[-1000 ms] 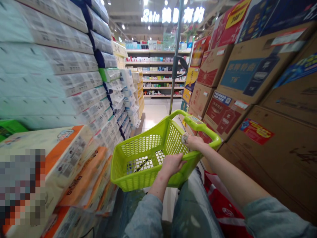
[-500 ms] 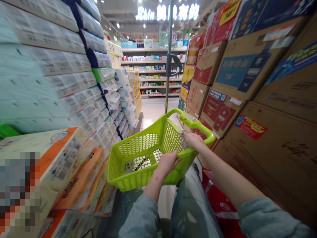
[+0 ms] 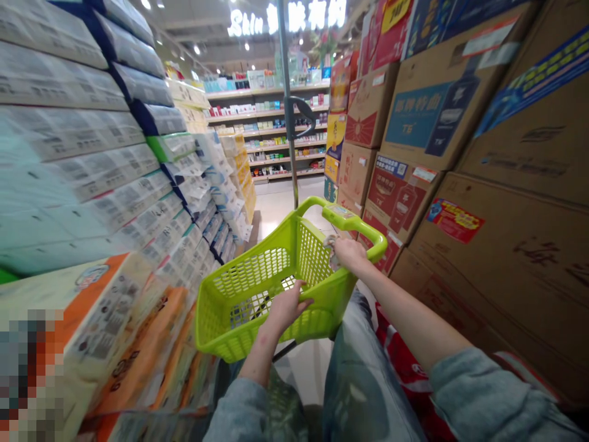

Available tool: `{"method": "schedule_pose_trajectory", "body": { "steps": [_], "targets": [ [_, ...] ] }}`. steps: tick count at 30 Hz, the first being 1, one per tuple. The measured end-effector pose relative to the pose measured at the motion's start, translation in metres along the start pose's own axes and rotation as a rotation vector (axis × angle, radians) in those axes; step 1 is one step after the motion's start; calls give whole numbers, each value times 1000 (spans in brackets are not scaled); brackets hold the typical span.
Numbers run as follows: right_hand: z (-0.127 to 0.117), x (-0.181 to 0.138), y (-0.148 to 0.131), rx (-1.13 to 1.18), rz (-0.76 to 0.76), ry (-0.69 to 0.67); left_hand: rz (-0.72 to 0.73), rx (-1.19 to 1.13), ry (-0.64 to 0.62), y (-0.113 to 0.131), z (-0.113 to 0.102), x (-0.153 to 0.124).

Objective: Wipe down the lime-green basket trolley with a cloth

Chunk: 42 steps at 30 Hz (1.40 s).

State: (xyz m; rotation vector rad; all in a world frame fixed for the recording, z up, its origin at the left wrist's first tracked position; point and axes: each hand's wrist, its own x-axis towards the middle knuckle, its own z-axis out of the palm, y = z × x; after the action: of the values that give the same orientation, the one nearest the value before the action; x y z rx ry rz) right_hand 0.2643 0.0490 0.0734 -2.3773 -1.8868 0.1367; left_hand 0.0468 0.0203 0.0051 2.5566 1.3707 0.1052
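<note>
A lime-green shopping cart basket [image 3: 248, 288] stands in front of me in a narrow aisle, and nothing shows inside it. My left hand [image 3: 285, 306] rests over the basket's near rim with its fingers curled on the edge. My right hand [image 3: 348, 252] is closed by the green handle [image 3: 354, 222], and a small crumpled pale thing that I cannot make out sits in its fingers. Both sleeves are grey-blue.
Stacked tissue packs [image 3: 92, 178] wall the left side, with orange-and-white packs [image 3: 115, 319] lowest. Cardboard cartons [image 3: 483, 159] are piled on the right. A red bag [image 3: 414, 374] hangs near my right side. A metal pole [image 3: 288, 104] and store shelves [image 3: 271, 135] lie ahead, over pale floor [image 3: 280, 209].
The cart and both hands have shifted left and slightly up in view. My left hand loosened from a full grip on the rim to fingers resting on it.
</note>
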Motion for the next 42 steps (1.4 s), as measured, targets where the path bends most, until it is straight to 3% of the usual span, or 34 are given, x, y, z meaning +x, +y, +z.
{"method": "schedule_pose_trajectory", "body": {
  "steps": [3, 6, 13, 15, 20, 30, 35, 42],
  "targets": [
    [1, 0, -4, -29, 44, 86, -53, 93, -51, -20, 1, -10],
    [1, -4, -5, -49, -5, 232, -82, 163, -57, -28, 3, -14],
    [24, -27, 25, 187, -183, 779, -50, 179, -16, -25, 7, -8],
    [37, -36, 35, 198, -265, 850, -46, 193, 7, -25, 9, -6],
    [61, -58, 29, 202, -388, 781, -69, 201, 36, -25, 12, 0],
    [105, -73, -43, 213, -480, 771, -79, 169, 37, -22, 9, 0],
    [94, -68, -18, 91, -578, 722, -88, 165, 23, -22, 7, -1],
    [63, -58, 30, 53, -491, 724, -116, 161, 2, -19, 6, 1]
  ]
}}
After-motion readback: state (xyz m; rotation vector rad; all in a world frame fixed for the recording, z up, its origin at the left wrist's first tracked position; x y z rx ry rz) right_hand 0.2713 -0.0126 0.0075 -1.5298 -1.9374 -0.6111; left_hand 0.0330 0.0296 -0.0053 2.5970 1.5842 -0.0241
